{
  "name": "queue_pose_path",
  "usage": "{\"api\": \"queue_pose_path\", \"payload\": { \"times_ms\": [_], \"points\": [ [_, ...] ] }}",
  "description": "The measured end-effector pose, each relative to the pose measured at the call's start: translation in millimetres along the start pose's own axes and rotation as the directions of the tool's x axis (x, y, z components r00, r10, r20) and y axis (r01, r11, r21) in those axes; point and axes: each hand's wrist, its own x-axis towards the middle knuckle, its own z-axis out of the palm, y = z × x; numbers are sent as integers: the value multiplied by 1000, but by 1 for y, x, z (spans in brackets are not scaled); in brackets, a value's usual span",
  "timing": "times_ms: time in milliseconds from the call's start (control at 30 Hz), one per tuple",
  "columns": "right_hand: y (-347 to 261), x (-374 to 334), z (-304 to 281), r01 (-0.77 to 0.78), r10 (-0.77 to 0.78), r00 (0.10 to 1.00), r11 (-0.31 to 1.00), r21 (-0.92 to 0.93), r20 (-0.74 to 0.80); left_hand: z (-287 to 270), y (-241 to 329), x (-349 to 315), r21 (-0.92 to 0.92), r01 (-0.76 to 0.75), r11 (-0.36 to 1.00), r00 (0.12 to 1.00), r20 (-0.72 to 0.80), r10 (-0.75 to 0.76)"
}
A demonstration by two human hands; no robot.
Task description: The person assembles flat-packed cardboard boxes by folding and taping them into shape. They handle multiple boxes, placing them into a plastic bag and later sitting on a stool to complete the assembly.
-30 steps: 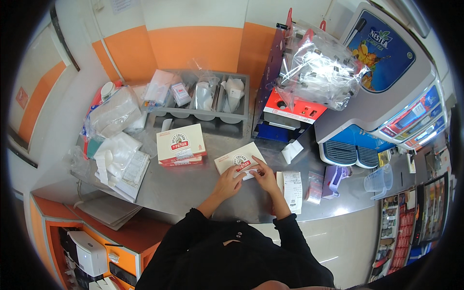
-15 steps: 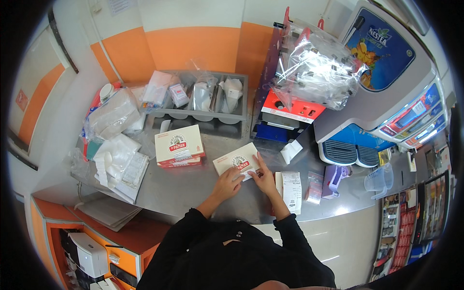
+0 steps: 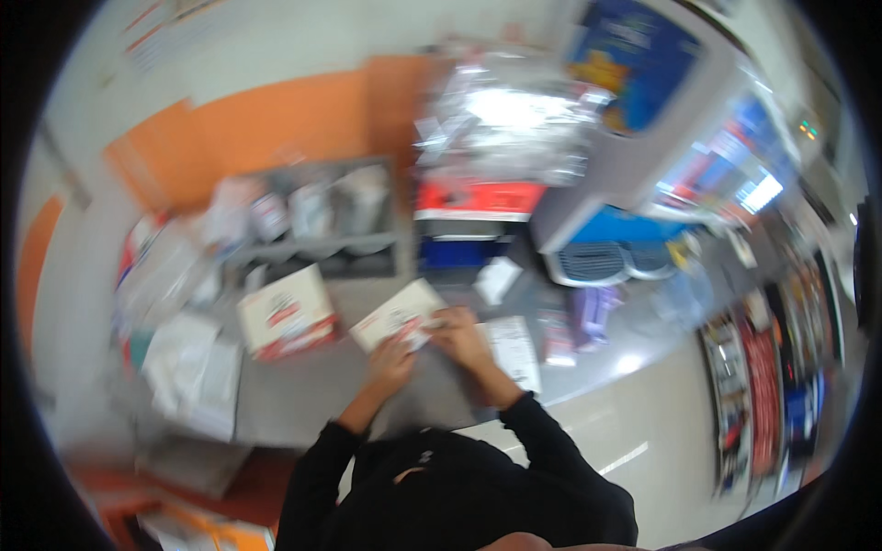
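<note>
Red and dark print is borne by the pale top of the box (image 3: 397, 310) between the hands, but its letters are smeared by blur. Similar print is carried by the box stack (image 3: 286, 309), equally unreadable. A blue panel on the dispenser (image 3: 627, 176) is marked with pale lettering and orange fruit, and its front is covered with coloured labels. The receipt (image 3: 512, 354) is lined with faint dark print that cannot be made out.

One box is set on the worktop (image 3: 299, 399), near the middle of its front edge, and is touched by two hands. The near side is met by the bent fingers of the left hand (image 3: 392, 365), the right-hand corner by those of the right hand (image 3: 459, 340). Whether the box is grasped by either grip or only pressed cannot be told.

One stack is placed to the left; its boxes cannot be counted surely. One grey tray (image 3: 312, 250) is stood toward the back edge, filled with wrapped items. Bags (image 3: 161, 289) are heaped at the left end. Right of the box, one receipt, one white paper (image 3: 497, 280), one pink packet (image 3: 557, 340) and one purple box (image 3: 595, 314) are laid out. Two drip trays (image 3: 590, 264) are fitted under the dispenser.
</note>
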Motion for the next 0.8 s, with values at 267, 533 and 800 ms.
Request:
{"api": "queue_pose_path", "payload": {
  "times_ms": [267, 533, 800],
  "points": [
    [12, 16, -20, -51, 59, 993, 996, -75, 104, -30, 16, 19, -114, 86, 990, 993, 91, -76],
    [-1, 41, -11, 35, 5, 969, 987, -157, 245, -51, -5, 19, -302, 90, 949, 974, 227, -21],
    [-55, 20, -34, -401, 399, 916, 913, -76, -38, -243, -75, -26, -534, 696, 479, 551, 826, 120]
  ]
}}
